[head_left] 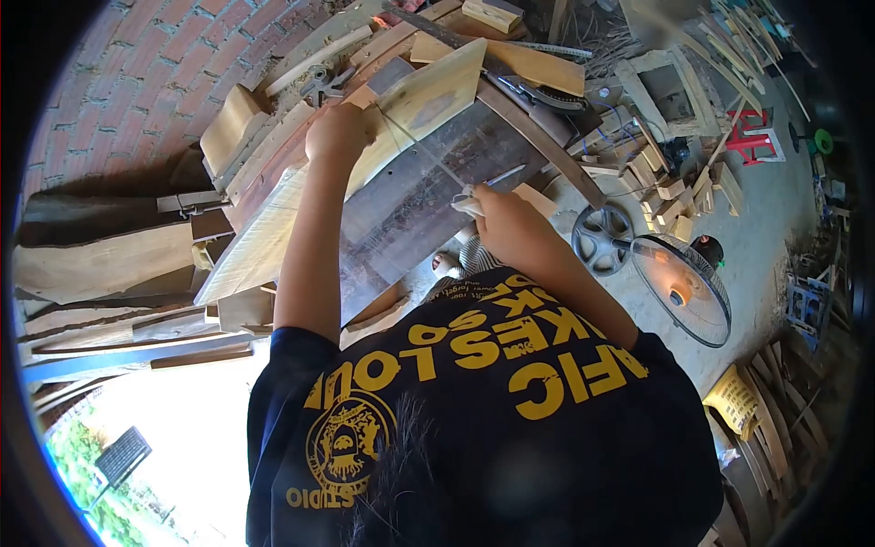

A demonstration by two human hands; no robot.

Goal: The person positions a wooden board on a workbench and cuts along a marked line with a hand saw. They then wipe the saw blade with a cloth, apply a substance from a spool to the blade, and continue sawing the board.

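And the brick wall (118,100) is backing the whole scene, with the dark workbench (401,214) running slantwise before it. Along the bench a long pale board (437,87) is lying, its near end reaching down to the left, and this is where the work is happening! Off to the right, the fan (679,287) is standing on the floor, with wood offcuts (674,196) piling up behind it.

Now the hands: the left hand (337,132) is resting at the board, its fingers looking folded under and mostly hiding from view, so whether they're clamping anything I cannot tell. The right hand (510,219) is holding out past the bench edge, fingers closing tight on a loose white bunch of cord (424,150). That cord is stretching straight from beside the left hand, across the board's edge and over the dark bench top.

So how far along are we? I'm judging it midway: the cord is already spanning the gap and looking taut. Nothing visible is fastening its right end except that grip, so securing or releasing it is remaining undone. Any fresh mark on the board is proving too fine to make out. Just beside the right hand, a slim pale tool (508,174) is showing.
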